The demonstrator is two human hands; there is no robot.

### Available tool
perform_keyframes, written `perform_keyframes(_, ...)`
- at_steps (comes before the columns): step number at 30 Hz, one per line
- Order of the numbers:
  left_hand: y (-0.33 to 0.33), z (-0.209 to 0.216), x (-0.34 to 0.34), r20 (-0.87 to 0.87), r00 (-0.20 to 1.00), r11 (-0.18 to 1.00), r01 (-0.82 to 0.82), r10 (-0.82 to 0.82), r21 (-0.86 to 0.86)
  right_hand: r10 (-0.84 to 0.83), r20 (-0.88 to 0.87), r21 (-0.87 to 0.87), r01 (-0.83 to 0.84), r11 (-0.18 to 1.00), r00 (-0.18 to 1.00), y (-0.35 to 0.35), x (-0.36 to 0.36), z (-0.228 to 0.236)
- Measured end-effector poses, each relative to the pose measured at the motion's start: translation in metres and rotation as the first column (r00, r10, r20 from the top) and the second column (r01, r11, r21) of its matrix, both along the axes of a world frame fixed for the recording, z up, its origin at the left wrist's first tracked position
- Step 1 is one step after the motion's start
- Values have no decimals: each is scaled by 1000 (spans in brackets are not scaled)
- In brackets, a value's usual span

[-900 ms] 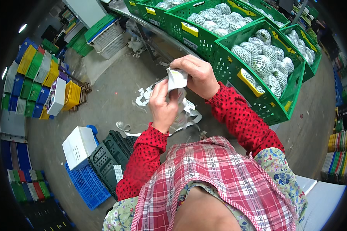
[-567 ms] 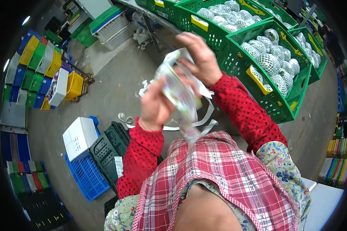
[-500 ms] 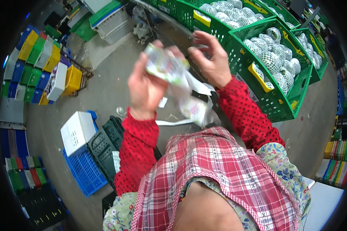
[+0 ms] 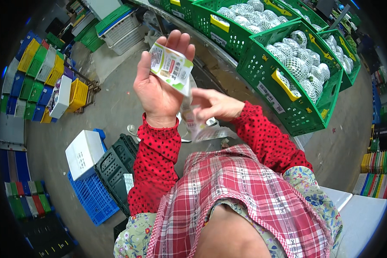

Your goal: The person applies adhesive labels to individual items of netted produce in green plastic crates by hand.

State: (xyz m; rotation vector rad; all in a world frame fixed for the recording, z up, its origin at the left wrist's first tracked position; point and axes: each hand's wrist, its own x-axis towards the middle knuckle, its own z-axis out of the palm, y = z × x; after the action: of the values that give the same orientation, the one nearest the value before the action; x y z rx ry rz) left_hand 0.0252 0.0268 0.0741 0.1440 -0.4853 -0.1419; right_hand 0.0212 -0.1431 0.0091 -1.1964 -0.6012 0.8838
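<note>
My left hand (image 4: 161,88) is raised palm up at the middle. It holds a strip of printed labels (image 4: 171,68), white with green and yellow, lying across the palm and fingers. The lower part of the strip hangs down past the palm and is smeared by motion. My right hand (image 4: 219,105) has its bent fingers at this hanging part, seemingly pinching it; the exact grip is blurred. Translucent backing (image 4: 217,134) trails below, above my checked apron. Right of my hands, a green crate (image 4: 303,114) holds several round items in white foam nets (image 4: 303,64).
More green crates (image 4: 228,41) of netted items stand along the bench at the upper right. On the floor at left are a white foam box (image 4: 85,152), a blue crate (image 4: 94,198) and a dark green folded crate (image 4: 116,163). Stacked coloured bins (image 4: 38,81) stand farther left.
My right hand has come down and left, from beside the green crate to the label strip. My left hand has turned its palm up, with the labels lying flatter across it.
</note>
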Motion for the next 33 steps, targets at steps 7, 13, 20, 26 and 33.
perform_keyframes(7, -4, 22, -8, 5, 996, 982, -90, 90, 169, 200, 51, -86, -195, 977, 978, 27, -6, 15)
perform_keyframes(13, 13, 38, -30, -21, 928, 801, -310, 372, 512, 303, -81, 163, -287, 944, 950, 36, -7, 8)
perform_keyframes(20, 43, 34, -40, -28, 954, 867, -258, 297, 428, 775, -26, 328, -727, 603, 631, 56, -21, -13)
perform_keyframes(26, 76, 21, -50, -24, 974, 930, -208, 226, 303, 864, -185, 276, -819, 504, 469, 56, -46, -34)
perform_keyframes(33, 97, 27, -69, -100, 842, 806, -464, 530, 368, 843, -350, 611, -583, 536, 408, 50, -44, -63)
